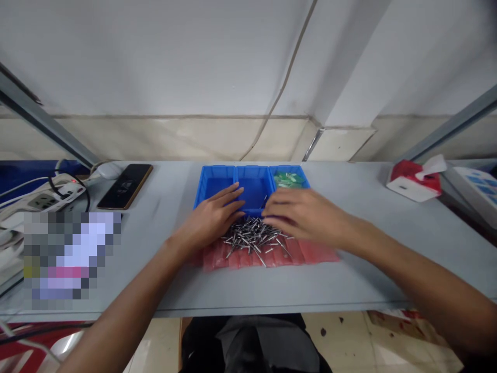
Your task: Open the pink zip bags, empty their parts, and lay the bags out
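Observation:
A heap of thin silver pins that look like pop rivets (252,235) lies on a sheet of pink plastic bags (310,252). Behind it stand three joined blue bins (254,168). My left hand (213,215) is at the front of the left and middle bins, fingers stretched out and slightly apart, its lower fingers close to the heap's left side. Over the front of the right bins, my right hand (298,212) has its fingers curled together. A small silver bit shows by its fingertips, but what they hold is hidden. Green and white packets (288,180) fill the right bin.
To the left lie a dark phone (125,186), a power strip (58,199) with cables, and a blurred-out screen (83,254). A red and white tissue box (415,180) stands at the right. The grey table's front edge (272,309) runs near my lap.

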Demonstrator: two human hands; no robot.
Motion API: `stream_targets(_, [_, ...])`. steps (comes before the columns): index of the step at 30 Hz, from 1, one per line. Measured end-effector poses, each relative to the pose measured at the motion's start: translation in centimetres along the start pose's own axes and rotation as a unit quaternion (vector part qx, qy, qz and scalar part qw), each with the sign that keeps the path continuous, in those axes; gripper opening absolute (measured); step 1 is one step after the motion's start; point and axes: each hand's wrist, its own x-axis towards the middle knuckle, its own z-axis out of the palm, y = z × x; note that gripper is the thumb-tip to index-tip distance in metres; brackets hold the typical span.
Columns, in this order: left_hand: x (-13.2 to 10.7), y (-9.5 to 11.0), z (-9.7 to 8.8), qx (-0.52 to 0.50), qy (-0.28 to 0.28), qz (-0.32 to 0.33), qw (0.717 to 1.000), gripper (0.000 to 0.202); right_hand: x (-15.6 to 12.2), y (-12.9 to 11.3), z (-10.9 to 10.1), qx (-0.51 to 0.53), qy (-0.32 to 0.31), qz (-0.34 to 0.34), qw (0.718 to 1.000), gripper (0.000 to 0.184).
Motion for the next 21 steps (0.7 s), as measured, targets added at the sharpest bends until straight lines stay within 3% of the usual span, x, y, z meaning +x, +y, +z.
stream_targets(3, [0.1, -0.1, 0.3, 0.001, 0.012, 0.008, 1.000, 0.024, 1.9, 2.3, 0.1, -0.118, 0.039, -0.009, 0.992, 0.049])
stream_targets(5, [0.1, -0.2, 0.4, -0.011, 0.015, 0.007, 1.000, 0.023, 3.4, 3.9, 0.6, -0.149, -0.027, -0.078, 0.985, 0.057])
stream_targets(8, [0.2, -0.5, 0.5, -0.027, 0.017, 0.000, 0.999, 0.021, 4.9, 5.3, 1.7, -0.133, -0.096, -0.111, 0.980, 0.064])
stream_targets(16, [0.4, -0.2, 0.6, -0.046, 0.022, -0.019, 0.999, 0.019, 5.3, 4.4, 3.1, -0.072, -0.161, -0.102, 0.979, 0.075])
stream_targets(21, [0.5, -0.1, 0.5, -0.035, 0.014, -0.005, 0.999, 0.017, 5.3, 3.9, 3.4, -0.055, -0.120, -0.104, 0.986, 0.067])
